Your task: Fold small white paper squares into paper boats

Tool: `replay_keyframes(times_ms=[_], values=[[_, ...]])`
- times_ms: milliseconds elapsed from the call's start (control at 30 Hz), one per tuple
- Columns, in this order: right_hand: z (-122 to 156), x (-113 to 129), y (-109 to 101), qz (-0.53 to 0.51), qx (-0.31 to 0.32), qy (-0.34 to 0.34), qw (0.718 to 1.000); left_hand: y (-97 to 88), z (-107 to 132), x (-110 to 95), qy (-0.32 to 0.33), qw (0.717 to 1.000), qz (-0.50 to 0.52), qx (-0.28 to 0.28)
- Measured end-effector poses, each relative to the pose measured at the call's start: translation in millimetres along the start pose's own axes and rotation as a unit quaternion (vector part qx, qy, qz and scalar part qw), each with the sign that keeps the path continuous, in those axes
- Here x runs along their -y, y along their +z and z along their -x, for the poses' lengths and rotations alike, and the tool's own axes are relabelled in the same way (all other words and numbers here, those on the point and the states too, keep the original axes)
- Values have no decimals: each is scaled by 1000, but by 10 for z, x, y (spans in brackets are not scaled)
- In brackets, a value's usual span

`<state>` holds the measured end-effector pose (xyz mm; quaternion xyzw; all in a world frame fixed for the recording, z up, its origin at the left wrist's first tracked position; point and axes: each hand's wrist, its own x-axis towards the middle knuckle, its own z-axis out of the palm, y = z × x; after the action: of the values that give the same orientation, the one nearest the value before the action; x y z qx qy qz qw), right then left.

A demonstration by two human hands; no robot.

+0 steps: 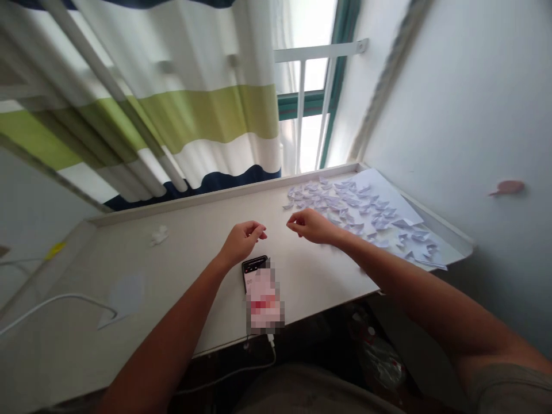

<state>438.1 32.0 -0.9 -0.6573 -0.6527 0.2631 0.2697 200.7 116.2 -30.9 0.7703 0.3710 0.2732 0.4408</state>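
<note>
My left hand (242, 240) hovers over the middle of the white desk (194, 253), fingers curled into a loose pinch; nothing is visible in them. My right hand (311, 225) hangs a little to its right, fingertips also pinched together, apart from the left. Whether either pinch holds a scrap of paper is too small to see. Just right of my right hand lies a spread of several small folded white paper pieces (362, 210). A phone (261, 293) lies on the desk below my left wrist, near the front edge.
A flat white sheet (388, 192) lies under the folded pieces at the desk's right corner. A crumpled scrap (159, 234), a paper piece (125, 296) and a white cable (56, 302) lie at the left. A striped curtain (172, 115) hangs behind the desk; wall at right.
</note>
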Motion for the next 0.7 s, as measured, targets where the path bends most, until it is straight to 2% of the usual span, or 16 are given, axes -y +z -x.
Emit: replay_keyframes(times_ms=[100,200,333,433,533,600,700], values=[[-252,489,451,2,78,-66,995,-574,552,275,-29,993,-27,-115],[-487,1006,956,24,148,-144,978,-1100,1180,568,-67,970,-72,-223],[-740,1590,1712,64,213,-269,937,-1602,1967,975,-125,926,-176,-308],[-858,1910,2281,95,244,-375,889,-1796,2392,1236,-140,900,-260,-321],[-914,2152,2756,158,249,-420,858,-1867,2635,1415,-155,897,-289,-296],[-930,2275,2980,188,240,-424,853,-1878,2718,1480,-163,899,-311,-261],[-940,2388,3165,204,237,-426,849,-1874,2778,1510,-165,900,-325,-241]])
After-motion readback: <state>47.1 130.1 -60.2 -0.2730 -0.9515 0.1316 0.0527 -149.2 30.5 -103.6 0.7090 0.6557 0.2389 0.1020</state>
